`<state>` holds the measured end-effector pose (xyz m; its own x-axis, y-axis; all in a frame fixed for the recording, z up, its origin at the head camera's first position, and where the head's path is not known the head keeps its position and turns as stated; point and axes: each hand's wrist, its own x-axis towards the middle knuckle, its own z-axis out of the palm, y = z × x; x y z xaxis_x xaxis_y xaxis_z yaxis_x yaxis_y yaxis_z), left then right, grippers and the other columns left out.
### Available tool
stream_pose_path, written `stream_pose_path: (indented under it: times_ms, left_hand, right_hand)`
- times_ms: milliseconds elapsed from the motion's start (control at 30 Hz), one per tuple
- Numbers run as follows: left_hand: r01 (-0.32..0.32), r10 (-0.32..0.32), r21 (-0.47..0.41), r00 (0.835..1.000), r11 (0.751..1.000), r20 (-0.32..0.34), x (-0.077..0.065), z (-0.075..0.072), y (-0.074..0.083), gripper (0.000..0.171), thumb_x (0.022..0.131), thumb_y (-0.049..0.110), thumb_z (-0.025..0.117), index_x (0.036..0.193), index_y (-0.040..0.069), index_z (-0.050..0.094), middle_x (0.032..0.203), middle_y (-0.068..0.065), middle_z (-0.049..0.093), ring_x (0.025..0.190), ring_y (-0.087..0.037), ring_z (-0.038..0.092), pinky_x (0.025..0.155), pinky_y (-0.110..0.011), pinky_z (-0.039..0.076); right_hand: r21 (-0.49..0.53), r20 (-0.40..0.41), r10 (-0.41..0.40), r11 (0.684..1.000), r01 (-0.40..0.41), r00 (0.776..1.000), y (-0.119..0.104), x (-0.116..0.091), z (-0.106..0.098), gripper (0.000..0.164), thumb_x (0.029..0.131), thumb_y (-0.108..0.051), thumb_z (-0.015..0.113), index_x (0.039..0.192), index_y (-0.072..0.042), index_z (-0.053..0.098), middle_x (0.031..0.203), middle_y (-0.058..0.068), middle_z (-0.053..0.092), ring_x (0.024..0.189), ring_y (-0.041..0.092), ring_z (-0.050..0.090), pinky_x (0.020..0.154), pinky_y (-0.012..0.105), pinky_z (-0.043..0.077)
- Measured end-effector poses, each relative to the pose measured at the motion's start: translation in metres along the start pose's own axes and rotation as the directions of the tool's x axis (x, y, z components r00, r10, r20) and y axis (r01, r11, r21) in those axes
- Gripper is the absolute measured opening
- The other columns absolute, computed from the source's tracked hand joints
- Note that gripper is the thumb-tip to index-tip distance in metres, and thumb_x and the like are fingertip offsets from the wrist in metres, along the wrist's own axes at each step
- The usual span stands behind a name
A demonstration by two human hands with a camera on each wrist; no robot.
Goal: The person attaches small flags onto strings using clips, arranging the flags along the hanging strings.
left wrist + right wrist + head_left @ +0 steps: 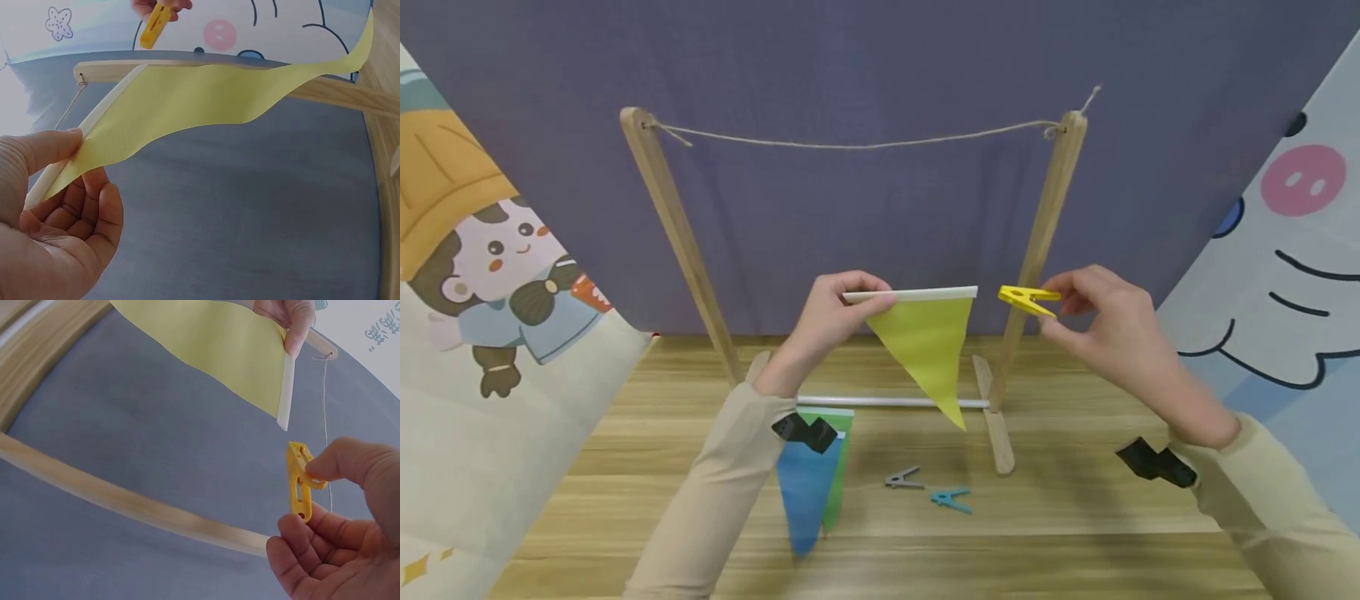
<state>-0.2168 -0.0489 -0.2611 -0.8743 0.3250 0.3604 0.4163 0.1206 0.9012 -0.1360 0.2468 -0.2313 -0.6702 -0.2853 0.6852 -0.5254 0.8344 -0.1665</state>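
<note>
Apparently a small indoor booth — cartoon-printed panels (460, 442) flanking a purple-grey backdrop (865, 67).

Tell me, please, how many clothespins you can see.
3: a yellow clothespin pinched in the right hand, a grey clothespin and a blue clothespin lying on the table. More could be hidden.

Slanted lettering (382, 331) on pale wall (357, 331), right wrist view, too unclear to read

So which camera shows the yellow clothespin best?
The right wrist view: the yellow clothespin looks largest there, pinched in the right hand. The head view shows it smaller, side-on; the left wrist view, also smaller, near the top edge.
</note>
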Motion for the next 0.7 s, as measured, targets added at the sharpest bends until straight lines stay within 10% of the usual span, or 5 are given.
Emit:
stream_pose_path:
  times_ms: [700]
  left_hand:
    - [-0.062, 0.057, -0.107, 0.997, 0.992, -0.050, 0.036, 0.014, 0.023, 0.012, 0.082, 0.012, 0.072, 0.086, 0.001, 0.070, 0.079, 0.000, 0.065, 0.070, -0.011, 0.053, 0.064, -0.025, 0.042]
  right_hand:
    - [-0.020, -0.066, -0.059, 0.998, 0.058, 0.996, 0.005, 0.030, -0.033, 0.027, 0.068, 0.001, 0.069, 0.095, 0.001, 0.065, 0.082, 0.010, 0.060, 0.067, 0.018, 0.054, 0.067, 0.007, 0.036]
